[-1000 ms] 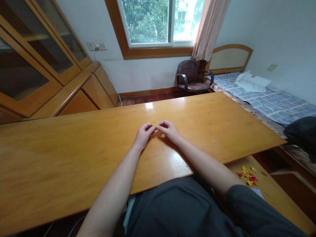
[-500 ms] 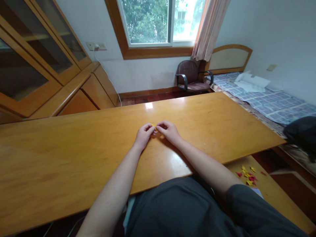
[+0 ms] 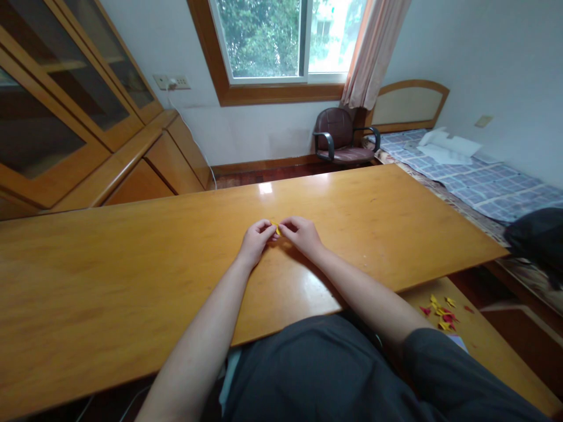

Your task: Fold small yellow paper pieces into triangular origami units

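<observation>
Between my two hands is a small piece of folded yellow paper (image 3: pixel 277 229), mostly covered by my fingers. My left hand (image 3: pixel 256 239) pinches it from the left with thumb and fingers. From the right, my right hand (image 3: pixel 301 232) grips its other side between thumb and forefinger. Both hands are just over the middle of the wooden table (image 3: pixel 132 269). The exact shape of the paper is too small and too hidden to make out.
On a lower wooden surface (image 3: pixel 492 346) at the right lie several yellow and red folded paper pieces (image 3: pixel 444 313). Beyond the table stand a dark red armchair (image 3: pixel 341 138) and a bed (image 3: pixel 479 176). A black bag (image 3: pixel 539 240) sits at the right edge. A glass-door cabinet (image 3: pixel 83 129) flanks the left.
My right hand has shifted very slightly, and a little more of the yellow paper shows between the fingertips. My left hand stays almost still.
</observation>
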Action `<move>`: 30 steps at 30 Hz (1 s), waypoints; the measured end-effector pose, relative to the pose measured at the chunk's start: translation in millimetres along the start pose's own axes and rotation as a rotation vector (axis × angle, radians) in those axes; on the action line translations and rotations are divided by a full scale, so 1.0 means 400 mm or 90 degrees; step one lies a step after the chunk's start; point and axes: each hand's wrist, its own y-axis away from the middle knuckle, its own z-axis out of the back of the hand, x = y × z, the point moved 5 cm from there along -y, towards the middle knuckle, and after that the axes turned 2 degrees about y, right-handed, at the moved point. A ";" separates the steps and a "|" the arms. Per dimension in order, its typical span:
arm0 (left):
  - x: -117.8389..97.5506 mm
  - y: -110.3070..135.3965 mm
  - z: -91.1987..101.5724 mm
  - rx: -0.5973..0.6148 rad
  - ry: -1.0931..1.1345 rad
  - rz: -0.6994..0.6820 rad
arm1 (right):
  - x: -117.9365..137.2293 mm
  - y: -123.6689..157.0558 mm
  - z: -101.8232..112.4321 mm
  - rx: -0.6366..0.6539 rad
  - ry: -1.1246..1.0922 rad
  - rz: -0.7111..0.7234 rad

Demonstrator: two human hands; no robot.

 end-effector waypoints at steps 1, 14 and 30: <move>0.000 0.000 0.000 0.002 -0.005 -0.002 | -0.001 -0.001 -0.001 0.002 -0.003 -0.003; -0.010 0.002 -0.006 -0.014 0.040 0.018 | 0.054 0.014 0.000 -0.002 0.198 0.121; -0.016 0.010 -0.010 -0.001 0.101 0.074 | 0.037 0.017 0.005 0.026 0.169 0.155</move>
